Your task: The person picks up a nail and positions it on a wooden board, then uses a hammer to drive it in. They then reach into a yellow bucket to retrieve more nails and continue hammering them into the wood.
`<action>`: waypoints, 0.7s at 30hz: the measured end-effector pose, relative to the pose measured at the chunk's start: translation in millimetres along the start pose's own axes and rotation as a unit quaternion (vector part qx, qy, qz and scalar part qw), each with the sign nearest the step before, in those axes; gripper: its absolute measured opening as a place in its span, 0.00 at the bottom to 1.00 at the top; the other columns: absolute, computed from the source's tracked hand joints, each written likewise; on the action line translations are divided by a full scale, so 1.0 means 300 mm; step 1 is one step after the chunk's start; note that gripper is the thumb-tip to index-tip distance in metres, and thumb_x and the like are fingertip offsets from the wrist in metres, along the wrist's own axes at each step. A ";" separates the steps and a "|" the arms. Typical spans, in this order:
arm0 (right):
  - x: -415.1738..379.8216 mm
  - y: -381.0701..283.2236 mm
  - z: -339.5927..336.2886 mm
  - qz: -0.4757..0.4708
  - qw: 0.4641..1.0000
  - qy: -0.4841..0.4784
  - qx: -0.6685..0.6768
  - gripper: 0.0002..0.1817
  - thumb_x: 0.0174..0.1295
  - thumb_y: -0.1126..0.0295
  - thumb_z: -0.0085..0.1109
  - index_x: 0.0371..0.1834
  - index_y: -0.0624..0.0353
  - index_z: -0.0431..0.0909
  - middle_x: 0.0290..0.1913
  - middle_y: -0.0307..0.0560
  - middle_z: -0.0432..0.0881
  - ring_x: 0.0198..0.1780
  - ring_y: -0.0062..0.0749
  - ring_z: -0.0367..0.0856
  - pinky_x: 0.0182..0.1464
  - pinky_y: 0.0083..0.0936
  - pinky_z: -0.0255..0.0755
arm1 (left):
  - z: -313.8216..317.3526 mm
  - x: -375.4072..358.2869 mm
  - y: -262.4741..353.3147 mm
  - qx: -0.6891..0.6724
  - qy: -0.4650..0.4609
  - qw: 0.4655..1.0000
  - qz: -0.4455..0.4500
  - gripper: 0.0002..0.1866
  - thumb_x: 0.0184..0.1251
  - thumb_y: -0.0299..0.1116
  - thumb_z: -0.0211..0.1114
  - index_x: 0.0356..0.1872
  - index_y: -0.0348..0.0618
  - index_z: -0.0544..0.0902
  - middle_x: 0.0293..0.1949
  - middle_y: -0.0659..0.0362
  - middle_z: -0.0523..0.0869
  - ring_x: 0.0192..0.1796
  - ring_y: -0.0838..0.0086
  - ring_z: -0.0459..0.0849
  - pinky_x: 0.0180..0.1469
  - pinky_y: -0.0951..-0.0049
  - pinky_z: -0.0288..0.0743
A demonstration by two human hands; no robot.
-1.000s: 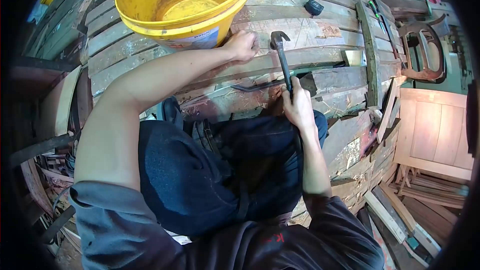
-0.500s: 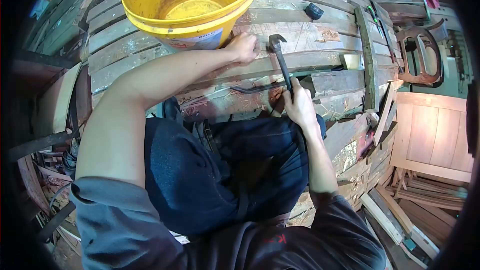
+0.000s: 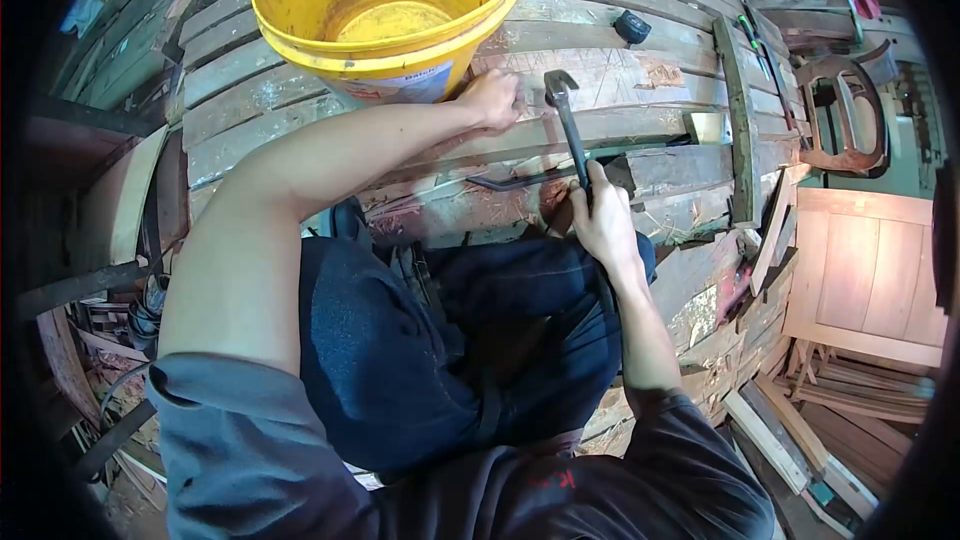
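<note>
In the head view, my right hand (image 3: 606, 223) is wrapped round the handle of a claw hammer (image 3: 571, 125). The hammer's metal head points away from me, over a scratched wooden plank (image 3: 600, 68). My left hand (image 3: 493, 100) is closed and rests on the boards, just left of the hammer head. Whatever its fingers may hold is hidden. Close beside that hand, on its far left side, stands a yellow bucket (image 3: 390, 60) with a label and dirty inner walls. A dark metal bar (image 3: 520, 180) lies on the boards between my knees and the hammer.
A black tape measure (image 3: 631, 26) lies beyond the plank. Towards the right are a small pale block (image 3: 707, 127), an upright-running batten (image 3: 738, 120) and a wooden-framed saw (image 3: 842, 115). A panelled wooden door (image 3: 870, 265) and stacked offcuts (image 3: 800, 430) are at far right.
The view has shifted very slightly, so everything sits a little further right. Both hands and the hammer keep about the same places on the boards.
</note>
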State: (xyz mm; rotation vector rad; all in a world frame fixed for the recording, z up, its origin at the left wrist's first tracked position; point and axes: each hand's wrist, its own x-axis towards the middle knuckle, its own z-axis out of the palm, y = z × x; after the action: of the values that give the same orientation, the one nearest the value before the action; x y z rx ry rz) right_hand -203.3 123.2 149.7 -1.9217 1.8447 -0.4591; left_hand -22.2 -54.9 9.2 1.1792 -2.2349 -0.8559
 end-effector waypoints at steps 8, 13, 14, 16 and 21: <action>-0.006 0.060 0.024 -0.025 0.999 0.001 -0.027 0.20 0.63 0.76 0.55 0.58 0.73 0.73 0.27 0.71 0.79 0.32 0.64 0.83 0.36 0.44 0.74 | 0.011 0.000 -0.016 0.000 0.009 1.000 0.017 0.07 0.56 0.31 0.65 0.29 0.36 0.81 0.31 0.45 0.85 0.38 0.50 0.86 0.44 0.54 0.79; -0.014 -0.030 -0.035 0.069 0.997 -0.027 0.024 0.22 0.64 0.72 0.55 0.59 0.74 0.72 0.30 0.73 0.80 0.37 0.68 0.82 0.42 0.49 0.75 | 0.003 -0.004 -0.002 -0.011 -0.002 1.000 0.000 0.08 0.52 0.30 0.66 0.32 0.38 0.84 0.35 0.43 0.87 0.41 0.49 0.87 0.46 0.54 0.81; -0.015 -0.048 -0.044 0.071 0.996 -0.024 0.038 0.22 0.64 0.72 0.54 0.59 0.74 0.71 0.30 0.74 0.80 0.39 0.69 0.82 0.44 0.52 0.75 | 0.004 -0.009 -0.005 -0.013 0.016 1.000 0.018 0.07 0.54 0.31 0.66 0.31 0.37 0.82 0.33 0.44 0.86 0.39 0.50 0.87 0.44 0.54 0.80; -0.014 -0.022 -0.031 0.046 0.999 -0.011 0.013 0.23 0.65 0.71 0.53 0.60 0.75 0.70 0.31 0.75 0.80 0.40 0.71 0.82 0.45 0.54 0.75 | 0.006 -0.002 -0.003 -0.026 0.017 0.999 0.025 0.07 0.55 0.30 0.65 0.29 0.36 0.81 0.31 0.45 0.85 0.37 0.52 0.86 0.42 0.54 0.79; 0.019 0.029 0.013 -0.014 1.000 0.016 -0.016 0.20 0.65 0.72 0.55 0.58 0.72 0.73 0.28 0.72 0.79 0.35 0.69 0.82 0.39 0.48 0.74 | 0.005 -0.002 -0.016 -0.009 0.017 0.999 0.034 0.07 0.56 0.30 0.66 0.29 0.36 0.82 0.31 0.45 0.85 0.38 0.52 0.86 0.43 0.55 0.79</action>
State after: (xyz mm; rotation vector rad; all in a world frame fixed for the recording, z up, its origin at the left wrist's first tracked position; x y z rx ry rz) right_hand -208.4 117.6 141.4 -1.9747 1.8577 -0.4763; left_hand -20.3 -56.0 4.9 1.0947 -2.2224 -0.8227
